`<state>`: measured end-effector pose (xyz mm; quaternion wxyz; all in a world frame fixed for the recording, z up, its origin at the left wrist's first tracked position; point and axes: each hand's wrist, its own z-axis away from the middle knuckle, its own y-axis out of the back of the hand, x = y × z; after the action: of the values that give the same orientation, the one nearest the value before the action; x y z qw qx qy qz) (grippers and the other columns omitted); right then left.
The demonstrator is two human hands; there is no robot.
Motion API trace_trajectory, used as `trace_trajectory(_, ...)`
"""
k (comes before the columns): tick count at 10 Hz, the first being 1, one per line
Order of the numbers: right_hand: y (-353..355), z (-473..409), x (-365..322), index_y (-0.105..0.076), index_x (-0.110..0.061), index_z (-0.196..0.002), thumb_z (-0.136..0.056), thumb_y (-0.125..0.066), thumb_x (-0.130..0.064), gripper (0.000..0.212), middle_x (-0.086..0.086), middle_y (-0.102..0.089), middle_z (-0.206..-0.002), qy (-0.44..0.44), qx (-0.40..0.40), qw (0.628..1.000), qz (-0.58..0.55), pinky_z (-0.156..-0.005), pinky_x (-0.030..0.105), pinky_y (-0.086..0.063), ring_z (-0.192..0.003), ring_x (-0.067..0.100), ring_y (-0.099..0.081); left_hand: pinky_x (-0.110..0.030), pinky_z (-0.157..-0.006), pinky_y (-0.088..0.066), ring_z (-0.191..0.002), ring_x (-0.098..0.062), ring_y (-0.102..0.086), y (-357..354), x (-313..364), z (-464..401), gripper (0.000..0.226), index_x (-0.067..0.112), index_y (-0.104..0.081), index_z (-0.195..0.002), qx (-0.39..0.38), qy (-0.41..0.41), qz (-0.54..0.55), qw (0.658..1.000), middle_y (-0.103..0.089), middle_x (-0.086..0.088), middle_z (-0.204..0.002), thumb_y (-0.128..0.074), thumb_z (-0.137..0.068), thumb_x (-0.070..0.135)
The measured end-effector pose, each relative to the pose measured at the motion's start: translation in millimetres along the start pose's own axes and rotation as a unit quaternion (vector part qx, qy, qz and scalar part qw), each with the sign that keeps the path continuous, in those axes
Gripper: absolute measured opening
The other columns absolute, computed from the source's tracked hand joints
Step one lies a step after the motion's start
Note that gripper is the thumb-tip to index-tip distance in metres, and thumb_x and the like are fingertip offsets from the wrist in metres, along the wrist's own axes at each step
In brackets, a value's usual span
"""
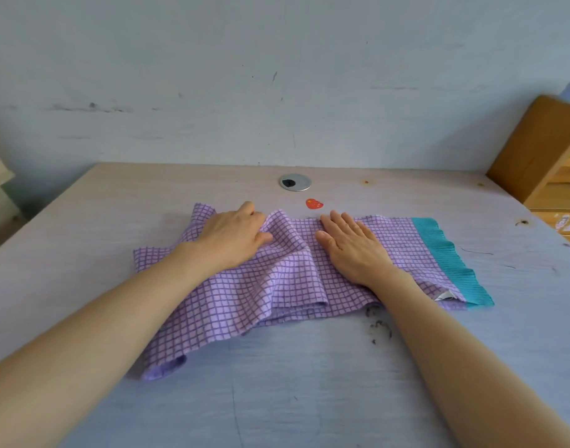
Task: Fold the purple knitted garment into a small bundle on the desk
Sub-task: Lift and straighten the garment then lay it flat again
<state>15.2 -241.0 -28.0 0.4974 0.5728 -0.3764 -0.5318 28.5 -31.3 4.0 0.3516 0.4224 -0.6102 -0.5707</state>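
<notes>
The purple checked knitted garment [277, 279] lies spread across the middle of the pale desk [309, 383], with a teal ribbed band [448, 257] along its right edge. A raised fold runs down its centre between my hands. My left hand [235, 236] lies on the left part and pinches a ridge of cloth between thumb and fingers. My right hand [351, 247] rests flat on the right part, fingers straight. A small white label [443, 296] peeks out near the teal band.
A round metal cable grommet [295, 182] sits in the desk near the wall. A red heart-shaped sticker [314, 203] lies just behind the garment. A wooden shelf unit [542, 153] stands at the right edge. Dark smudges [379, 326] mark the desk near my right forearm.
</notes>
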Motion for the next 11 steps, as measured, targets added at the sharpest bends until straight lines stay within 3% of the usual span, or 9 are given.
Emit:
trace_trajectory(1,1,-1,3,0.000,-0.024,-0.148,-0.097,-0.007,-0.048,0.057,-0.003,0.006,-0.158,0.002,-0.003,1.000,0.008,-0.114,0.031,0.008,-0.144,0.011,0.009,-0.034,-0.082,-0.041,-0.081,-0.017,-0.050,7,-15,6,0.026,0.017,-0.042,-0.085,0.014,-0.039,-0.027,0.999,-0.046,0.005,-0.075,-0.038,-0.095,0.041)
trace_trajectory(2,2,-3,9,-0.001,-0.024,-0.148,-0.097,-0.008,-0.048,0.057,-0.003,0.006,-0.158,-0.002,-0.001,1.000,0.014,-0.115,0.031,0.007,-0.144,0.012,0.008,-0.028,-0.067,-0.039,-0.065,-0.016,-0.046,19,-31,12,0.029,0.013,-0.046,-0.099,-0.007,-0.040,-0.005,0.999,-0.042,0.006,-0.061,-0.042,-0.094,0.040)
trace_trajectory(3,4,-6,14,-0.001,-0.024,-0.148,-0.096,-0.008,-0.049,0.057,-0.002,0.005,-0.158,-0.012,0.000,1.000,0.021,-0.115,0.032,0.006,-0.144,0.012,0.007,-0.027,-0.062,-0.032,-0.070,-0.019,-0.049,37,-46,15,0.025,0.017,-0.049,-0.110,-0.070,-0.050,-0.067,0.994,-0.061,-0.002,-0.080,-0.044,-0.094,0.036)
trace_trajectory(4,4,-6,15,-0.002,-0.024,-0.148,-0.097,-0.009,-0.049,0.058,-0.002,0.004,-0.158,-0.013,0.003,1.000,0.023,-0.115,0.032,0.005,-0.145,0.013,0.007,-0.026,-0.061,-0.034,-0.080,-0.024,-0.055,57,-60,14,0.008,0.022,-0.052,-0.088,-0.087,-0.055,-0.183,0.978,-0.066,-0.002,-0.098,-0.047,-0.091,0.029)
trace_trajectory(5,4,-6,15,-0.002,-0.023,-0.148,-0.096,-0.009,-0.049,0.058,-0.001,0.004,-0.158,-0.011,0.007,1.000,0.024,-0.116,0.033,0.005,-0.145,0.013,0.006,-0.023,-0.072,-0.033,-0.096,-0.022,-0.056,73,-67,10,0.008,0.025,-0.055,-0.089,-0.124,0.035,-0.307,0.943,-0.062,0.002,-0.110,-0.049,-0.089,0.019)
trace_trajectory(6,4,-6,15,-0.002,-0.023,-0.148,-0.096,-0.009,-0.050,0.058,-0.001,0.004,-0.158,-0.011,0.007,1.000,0.023,-0.115,0.033,0.005,-0.145,0.013,0.006,-0.035,-0.095,-0.032,-0.115,-0.022,-0.049,73,-70,-1,0.032,0.021,-0.055,-0.117,-0.092,0.082,-0.377,0.918,-0.054,-0.003,-0.122,-0.045,-0.088,0.013)
trace_trajectory(7,3,-6,15,-0.002,-0.024,-0.148,-0.096,-0.009,-0.050,0.059,-0.001,0.004,-0.158,-0.011,0.008,1.000,0.023,-0.115,0.032,0.006,-0.145,0.013,0.007,-0.040,-0.099,-0.033,-0.114,-0.024,-0.051,61,-53,-15,0.033,0.018,-0.055,-0.119,0.018,0.038,-0.197,0.980,-0.055,-0.006,-0.124,-0.043,-0.089,0.014)
trace_trajectory(8,3,-6,15,-0.002,-0.024,-0.148,-0.096,-0.009,-0.050,0.059,-0.001,0.004,-0.158,-0.010,0.008,1.000,0.020,-0.115,0.032,0.006,-0.145,0.013,0.006,-0.040,-0.100,-0.040,-0.115,-0.020,-0.053,44,-16,-25,0.033,0.020,-0.057,-0.119,-0.013,0.006,0.030,0.999,-0.057,-0.001,-0.129,-0.036,-0.094,0.013)
trace_trajectory(11,14,-9,41,-0.003,-0.025,-0.148,-0.096,-0.010,-0.050,0.058,-0.004,0.003,-0.158,-0.018,-0.006,1.000,0.020,-0.115,0.032,0.004,-0.145,0.011,0.005,-0.039,-0.094,-0.035,-0.091,-0.019,-0.052,20,-4,-38,0.029,0.015,-0.057,-0.102,-0.155,0.034,0.048,0.986,-0.061,-0.001,-0.100,-0.033,-0.095,0.029)
